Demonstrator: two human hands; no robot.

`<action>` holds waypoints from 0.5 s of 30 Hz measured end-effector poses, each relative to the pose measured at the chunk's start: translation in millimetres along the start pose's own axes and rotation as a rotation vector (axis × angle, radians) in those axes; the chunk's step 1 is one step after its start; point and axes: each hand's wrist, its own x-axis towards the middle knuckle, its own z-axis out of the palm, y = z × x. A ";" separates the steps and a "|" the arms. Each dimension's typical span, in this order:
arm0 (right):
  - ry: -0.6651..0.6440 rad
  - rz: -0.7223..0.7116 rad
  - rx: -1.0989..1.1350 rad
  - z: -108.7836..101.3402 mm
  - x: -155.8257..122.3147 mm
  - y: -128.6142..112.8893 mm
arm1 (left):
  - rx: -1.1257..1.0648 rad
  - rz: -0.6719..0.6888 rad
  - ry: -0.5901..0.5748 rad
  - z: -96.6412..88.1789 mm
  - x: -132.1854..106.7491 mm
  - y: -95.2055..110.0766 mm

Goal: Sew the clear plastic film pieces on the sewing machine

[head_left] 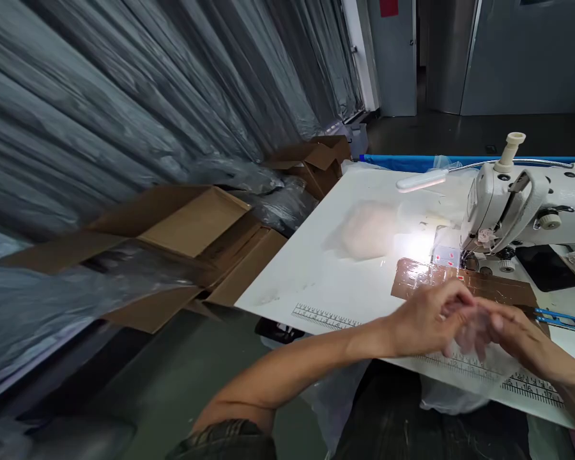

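Note:
My left hand [429,319] and my right hand [520,332] meet above the table's front edge, before the sewing machine [546,198]. The left thumb and fingers curl into a pinch. Opposite them, the right fingers are bent inward and smeared by motion. A pale, see-through blur [474,335] shows between the hands; I cannot tell what it is. Behind and partly under my hands lies a brown, taped sheet [426,275] by the needle area. Close to my right hand are blue thread snips [560,319], and a black phone [546,267] lies beyond them.
A lamp [421,181] on a bendy neck lights the white table [287,268]. Ruler markings [326,316] run along its front edge. Open cardboard boxes [196,223] with clear plastic stand to the left, below a grey curtain [172,83]. A thread stand knob [510,150] tops the machine.

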 end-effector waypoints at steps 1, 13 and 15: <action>-0.071 0.054 0.047 2.3 1.3 0.1 | 0.001 -0.026 0.086 -8.9 -0.2 -2.2; 0.450 0.262 -0.585 -41.6 30.1 24.2 | 1.202 0.196 0.445 -84.0 21.1 -47.7; 0.498 0.274 -0.581 -42.4 30.6 26.0 | 1.211 0.325 0.285 -85.0 31.8 -42.6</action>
